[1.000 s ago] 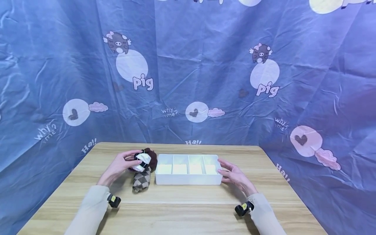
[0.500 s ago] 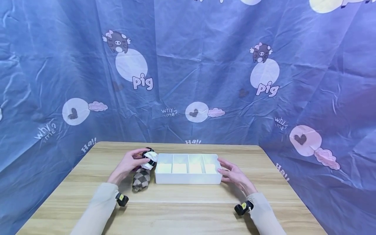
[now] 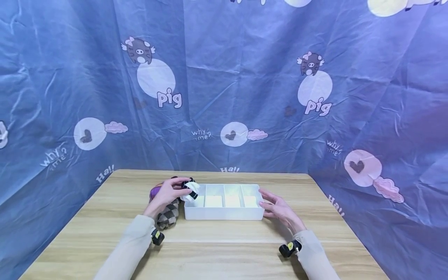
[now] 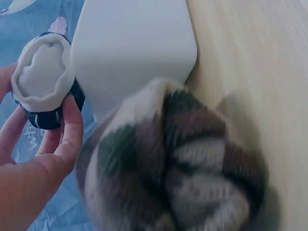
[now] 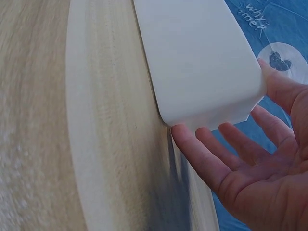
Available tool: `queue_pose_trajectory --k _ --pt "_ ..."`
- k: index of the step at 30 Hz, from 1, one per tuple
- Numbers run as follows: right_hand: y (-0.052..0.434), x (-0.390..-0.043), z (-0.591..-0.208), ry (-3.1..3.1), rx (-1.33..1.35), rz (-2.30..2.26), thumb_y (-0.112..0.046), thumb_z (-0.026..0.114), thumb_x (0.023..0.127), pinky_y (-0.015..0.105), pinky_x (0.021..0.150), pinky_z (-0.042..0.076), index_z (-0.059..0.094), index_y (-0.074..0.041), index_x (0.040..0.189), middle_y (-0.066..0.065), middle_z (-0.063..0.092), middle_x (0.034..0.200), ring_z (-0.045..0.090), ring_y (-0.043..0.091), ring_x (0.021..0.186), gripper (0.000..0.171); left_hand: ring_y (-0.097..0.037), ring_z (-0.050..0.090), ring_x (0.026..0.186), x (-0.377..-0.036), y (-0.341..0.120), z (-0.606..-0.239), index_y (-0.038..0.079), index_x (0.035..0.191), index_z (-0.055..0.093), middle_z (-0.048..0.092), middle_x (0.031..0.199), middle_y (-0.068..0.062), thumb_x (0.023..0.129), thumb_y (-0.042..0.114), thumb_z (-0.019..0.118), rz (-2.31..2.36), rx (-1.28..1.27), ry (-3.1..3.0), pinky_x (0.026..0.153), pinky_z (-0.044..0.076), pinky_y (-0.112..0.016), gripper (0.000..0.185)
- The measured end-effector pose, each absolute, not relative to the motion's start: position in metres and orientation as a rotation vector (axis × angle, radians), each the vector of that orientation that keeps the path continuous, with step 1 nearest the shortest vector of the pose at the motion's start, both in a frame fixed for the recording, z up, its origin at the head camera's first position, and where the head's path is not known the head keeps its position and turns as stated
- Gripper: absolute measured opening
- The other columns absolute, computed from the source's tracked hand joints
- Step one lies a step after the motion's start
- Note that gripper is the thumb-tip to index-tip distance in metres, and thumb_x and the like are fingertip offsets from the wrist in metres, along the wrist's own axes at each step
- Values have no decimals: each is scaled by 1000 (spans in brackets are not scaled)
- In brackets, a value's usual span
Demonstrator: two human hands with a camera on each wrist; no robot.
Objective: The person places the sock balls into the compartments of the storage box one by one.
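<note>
My left hand (image 3: 168, 193) grips a rolled white and dark sock (image 3: 190, 190) and holds it over the left end of a white divided tray (image 3: 224, 213). In the left wrist view the same sock roll (image 4: 44, 79) sits between my fingertips (image 4: 72, 125), beside the tray's corner (image 4: 132, 48). My right hand (image 3: 276, 207) rests open against the tray's right end, and in the right wrist view its straight fingers (image 5: 216, 159) touch the tray wall (image 5: 202, 67). A brown argyle sock roll (image 3: 168, 216) lies on the table left of the tray.
A purple rolled item (image 3: 155, 191) lies behind my left hand. The wooden table (image 3: 224, 252) is ringed by a blue printed cloth backdrop (image 3: 224, 85). The argyle roll (image 4: 178, 168) fills the near part of the left wrist view.
My left hand has carried the white and dark sock roll rightward from beside the tray to over its left end. The right hand has stayed against the tray.
</note>
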State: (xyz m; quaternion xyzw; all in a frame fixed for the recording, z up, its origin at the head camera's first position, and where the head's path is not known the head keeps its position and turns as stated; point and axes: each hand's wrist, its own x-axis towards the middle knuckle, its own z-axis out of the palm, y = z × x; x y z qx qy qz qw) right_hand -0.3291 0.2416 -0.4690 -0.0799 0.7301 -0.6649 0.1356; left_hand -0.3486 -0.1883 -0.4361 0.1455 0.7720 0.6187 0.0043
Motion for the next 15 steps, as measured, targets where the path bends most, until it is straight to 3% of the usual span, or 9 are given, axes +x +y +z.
queue_pose_trajectory --k 7,15 --pt "242 -329 -470 2102 -248 -1939 -11 63 95 41 93 55 23 -6 155 30 19 157 65 22 106 73 -15 63 93 -343 -173 -432 1 125 65 66 118 -20 81 14 81 1913 418 2513 72 53 -22 48" --pt "243 -330 -471 2109 -254 -1919 -14 64 94 39 92 55 22 -6 155 30 18 158 65 19 105 75 -12 61 86 -351 -163 -441 8 110 72 72 105 -13 78 17 82 1857 319 2708 72 49 -21 35"
